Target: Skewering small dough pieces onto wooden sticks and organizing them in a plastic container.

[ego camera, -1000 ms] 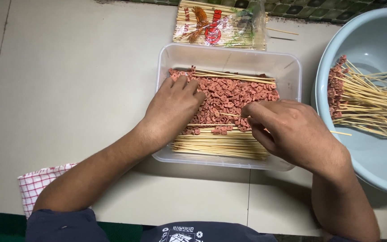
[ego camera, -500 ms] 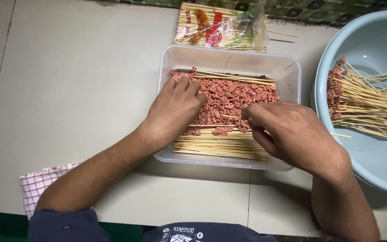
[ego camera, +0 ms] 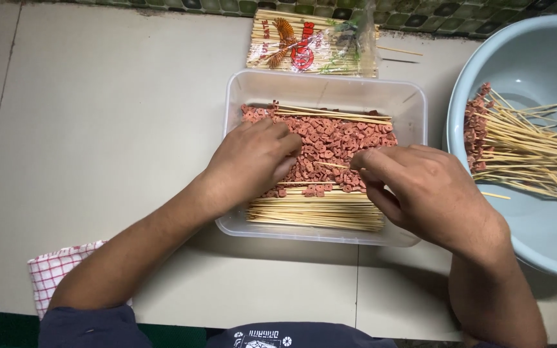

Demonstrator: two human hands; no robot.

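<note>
Your left hand (ego camera: 253, 161) lies palm down in the clear plastic tub (ego camera: 414, 103), fingers curled loosely onto the heap of small pink meat pieces (ego camera: 336, 138); whether a piece sits under the fingertips you cannot tell from here

Your right hand (ego camera: 427, 193) is closed in a pinch, thumb and forefinger gripping 1 thin bamboo skewer (ego camera: 330, 165) whose pointed end lies across the meat toward the left hand

Loose skewers lie in 2 bundles in the tub: 1 along the far edge (ego camera: 336, 115), 1 along the near edge (ego camera: 317, 212), with the meat between them

Handling judgement:
- skewer looks very light and stiff but thin, so it will likely flex or snap if levered; hold it close behind the point, as the pinch does now
- point is sharp, so keep the left fingertips beside its line, not in front
- meat pieces look soft, moist and probably slippery, small enough to split if squeezed; take each by its edges, lightly

Around it: pale blue basin (ego camera: 536, 58) at right, holding finished skewers (ego camera: 517, 148) with meat at their left ends; opened bag of spare skewers (ego camera: 311, 45) beyond the tub; red checked cloth (ego camera: 53, 270) at the near left on the tiled counter (ego camera: 98, 129)
</note>
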